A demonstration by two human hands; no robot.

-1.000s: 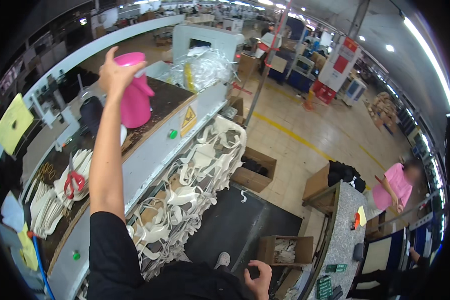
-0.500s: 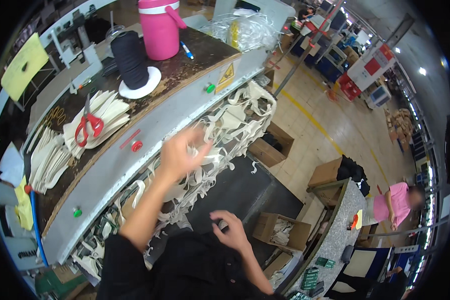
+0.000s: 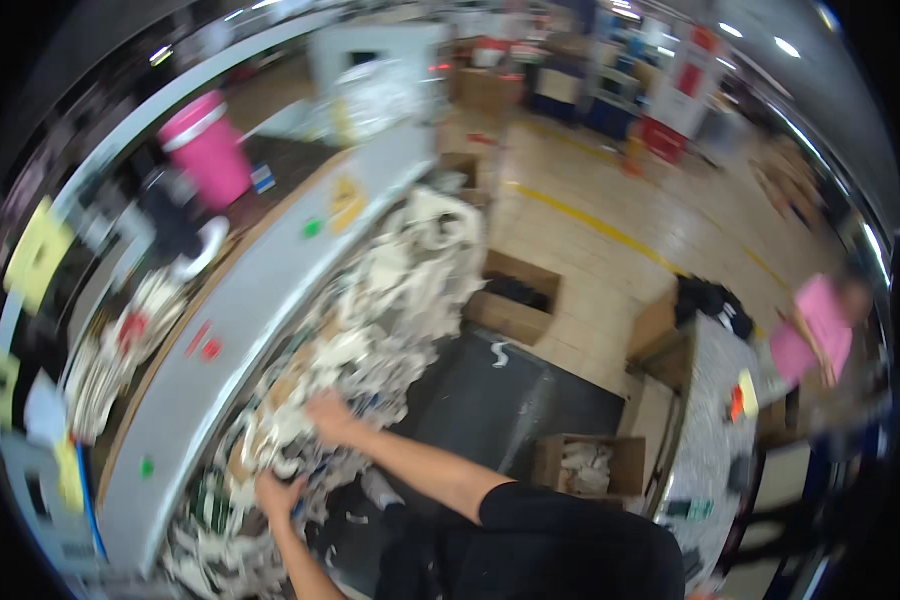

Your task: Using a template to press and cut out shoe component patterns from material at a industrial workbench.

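A long heap of cream and white fabric scraps (image 3: 400,290) lies along the foot of the grey machine panel. My right hand (image 3: 334,418) reaches across to the left, its fingers down against the scraps; blur and the cloth hide whether they grip any. Nearer to me, my left hand (image 3: 281,494) is at the edge of the same heap with thumb and fingers apart, and I see nothing held in it. Some brown and green pieces (image 3: 210,505) are mixed in among the pale ones near my left hand.
Above the panel (image 3: 260,290), a worktop carries a pink jug (image 3: 206,150), a dark thread cone (image 3: 173,222) and stacked cloth pieces (image 3: 105,380). Cardboard boxes (image 3: 515,310) stand beyond the black surface (image 3: 470,410). A person in pink (image 3: 815,330) stands at the far right.
My view has turned and blurred. My right hand has moved left onto the scraps, and my left hand has come down from above the heap to its near part.
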